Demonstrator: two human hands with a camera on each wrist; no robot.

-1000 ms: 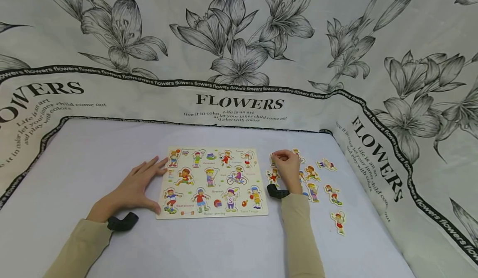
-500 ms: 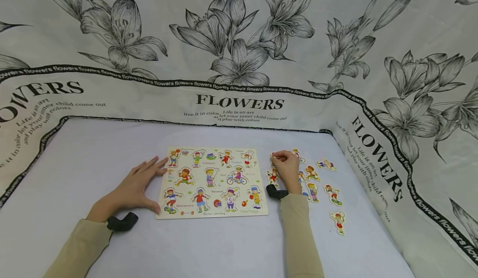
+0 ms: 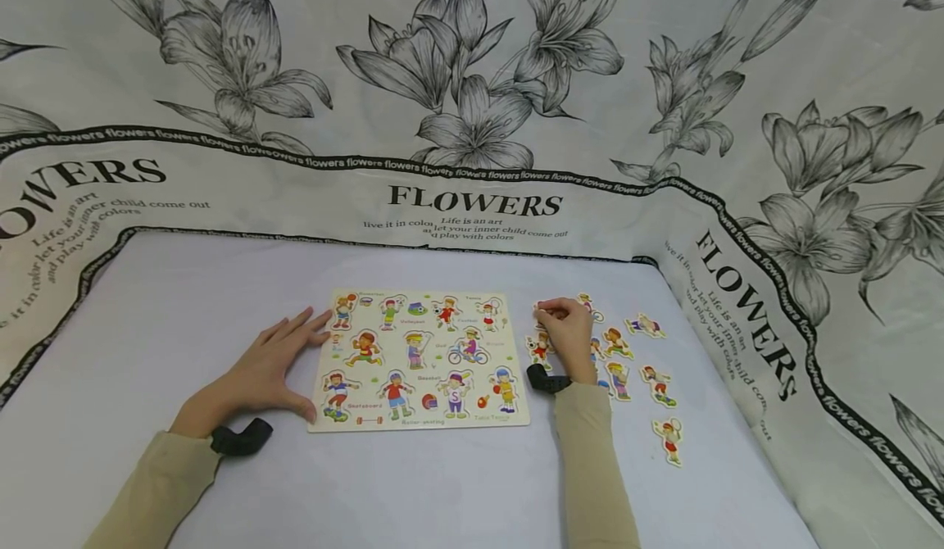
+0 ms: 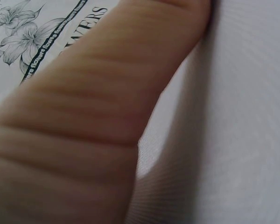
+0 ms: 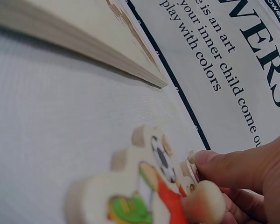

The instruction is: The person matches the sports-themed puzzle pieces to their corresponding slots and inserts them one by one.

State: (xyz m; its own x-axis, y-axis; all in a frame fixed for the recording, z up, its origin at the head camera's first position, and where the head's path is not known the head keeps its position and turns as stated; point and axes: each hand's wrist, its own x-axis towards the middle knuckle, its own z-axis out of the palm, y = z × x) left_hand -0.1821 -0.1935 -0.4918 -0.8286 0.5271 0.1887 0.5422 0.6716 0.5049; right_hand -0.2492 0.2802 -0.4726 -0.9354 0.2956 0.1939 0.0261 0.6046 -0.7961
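Note:
A flat wooden puzzle board (image 3: 392, 352), printed with children playing sports, lies on the white cloth. My left hand (image 3: 269, 369) spreads along its left side, fingertips at the upper part of the edge and thumb at the lower corner. To the right of the board, my right hand (image 3: 569, 332) pinches a small wooden puzzle piece (image 5: 190, 170) between thumb and fingers. The fingers hide most of that piece. Just below it lies the footballer piece (image 3: 537, 346), seen large in the right wrist view with its black-and-white ball. The left wrist view is mostly filled by skin close up.
Several loose pieces lie right of my right hand, among them a golfer (image 3: 618, 379), a runner (image 3: 614, 342), a skateboarder (image 3: 657, 385) and a tennis player (image 3: 669, 440). A cyclist piece (image 3: 586, 303) is partly hidden behind the hand. Flower-printed fabric (image 3: 472, 205) borders the table.

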